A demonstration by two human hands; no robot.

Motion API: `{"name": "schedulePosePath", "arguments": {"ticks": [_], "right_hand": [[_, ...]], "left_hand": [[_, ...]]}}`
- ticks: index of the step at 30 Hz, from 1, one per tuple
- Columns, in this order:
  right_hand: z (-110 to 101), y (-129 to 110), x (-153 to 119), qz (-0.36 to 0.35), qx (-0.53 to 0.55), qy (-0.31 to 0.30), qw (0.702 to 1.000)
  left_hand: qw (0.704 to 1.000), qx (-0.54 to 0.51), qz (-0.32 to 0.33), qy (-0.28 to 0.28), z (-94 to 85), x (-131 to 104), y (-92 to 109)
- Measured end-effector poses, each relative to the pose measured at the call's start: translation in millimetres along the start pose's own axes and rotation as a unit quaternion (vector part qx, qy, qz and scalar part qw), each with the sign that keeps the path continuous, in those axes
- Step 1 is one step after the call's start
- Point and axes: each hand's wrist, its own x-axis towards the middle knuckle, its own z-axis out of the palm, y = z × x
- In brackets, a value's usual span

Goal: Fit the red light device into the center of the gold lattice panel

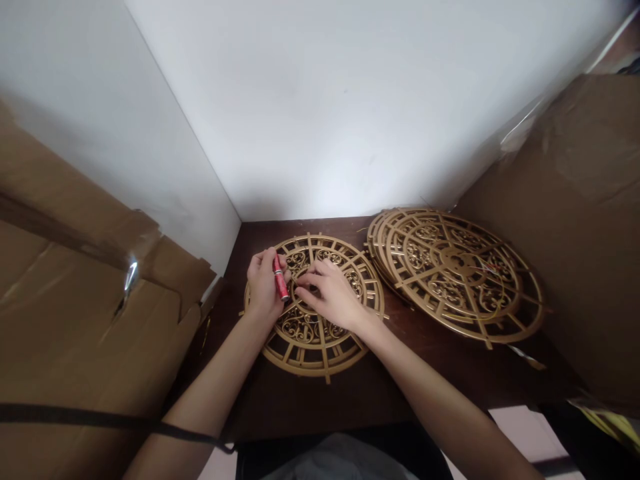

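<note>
A round gold openwork frame (325,357) lies on the dark brown table (310,410). My left hand (266,283) is closed around a small red tube (281,281) over the left part of the frame. My right hand (327,290) rests over the middle of the same frame, its fingers bent and pointing left. Its fingertips are close together near the frame's centre, and whatever they may hold is too small to make out.
Several similar gold frames (440,267) are piled at the right. A brush (529,359) sticks out below them. Cardboard (90,320) stands at the left and right. A white wall (320,120) rises behind. A black cord (110,420) crosses the lower left.
</note>
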Motion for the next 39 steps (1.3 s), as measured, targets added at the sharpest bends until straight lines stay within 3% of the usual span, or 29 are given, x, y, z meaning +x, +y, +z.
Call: {"name": "schedulePosePath", "arguments": {"ticks": [8, 17, 24, 29, 39], "right_hand": [[-3, 0, 4, 0.027, 0.118, -0.006, 0.993], [-2, -3, 3, 0.08, 0.278, 0.012, 0.957], [-7, -3, 5, 0.026, 0.237, -0.01, 0.971], [-14, -2, 6, 0.043, 0.34, -0.017, 0.939], [-31, 11, 8, 0.101, 0.422, 0.123, 0.893]], "left_hand": [[1.0, -0.004, 0.001, -0.007, -1.6, 1, -1], [1.0, 0.008, 0.006, -0.001, -2.2, 2, -2], [0.999, 0.03, 0.013, -0.001, -0.6, -1, -1], [1.0, 0.016, 0.014, -0.003, 0.2, -1, -1], [0.999, 0.037, 0.026, 0.011, 1.3, -1, -2]]}}
